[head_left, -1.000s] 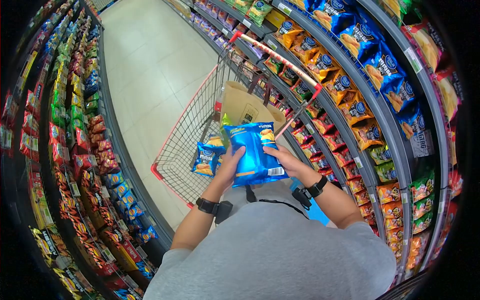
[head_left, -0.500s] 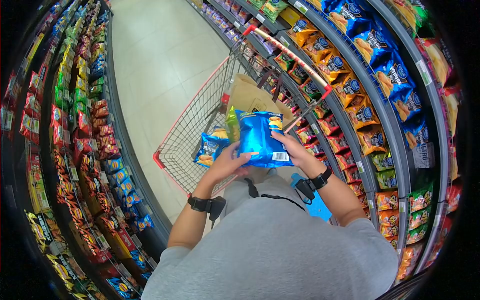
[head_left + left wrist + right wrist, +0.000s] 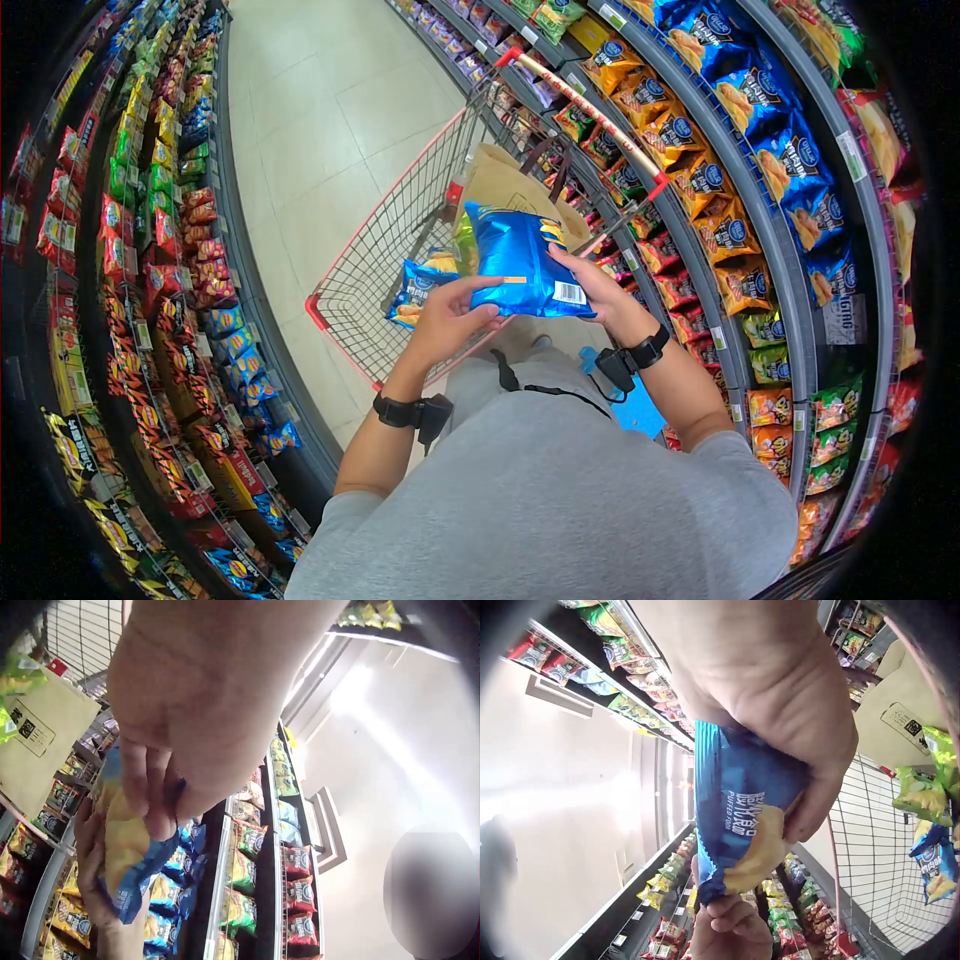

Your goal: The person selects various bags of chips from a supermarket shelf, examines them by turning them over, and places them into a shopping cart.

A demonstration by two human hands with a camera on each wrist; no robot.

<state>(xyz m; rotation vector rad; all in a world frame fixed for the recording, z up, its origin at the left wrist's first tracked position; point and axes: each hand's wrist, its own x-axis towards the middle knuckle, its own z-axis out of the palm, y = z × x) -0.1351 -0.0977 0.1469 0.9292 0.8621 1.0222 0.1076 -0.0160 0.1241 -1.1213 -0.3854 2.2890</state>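
From where I stand, the glossy blue foil snack bag, pillow-shaped and puffed with air, (image 3: pixel 518 262) is up in both hands, in front of the person's body and above floor level. Behind it, in the wire shopping cart with red corner caps (image 3: pixel 316 313), I see a tan carrier bag with dark handles (image 3: pixel 508 190), a yellow-green snack bag (image 3: pixel 464 243) and another blue snack bag (image 3: pixel 415 286).

The held one must weigh next to nothing; I'd expect soft, springy walls, a slick skin and brittle contents (the right wrist view shows "PUFFED FOOD" printed on it). A hard squeeze in the middle would likely crush what's inside, so the sealed edges and corners look like the best places to take hold.

The left hand (image 3: pixel 448 316) has a narrow grip, pinching the bag at a lower corner, its index finger reaching across the back panel. The right hand (image 3: pixel 597 290) holds the opposite side in a wider grip, thumb on the back face near the edge, fingers wrapped behind, just beside the white barcode label (image 3: pixel 570 292).
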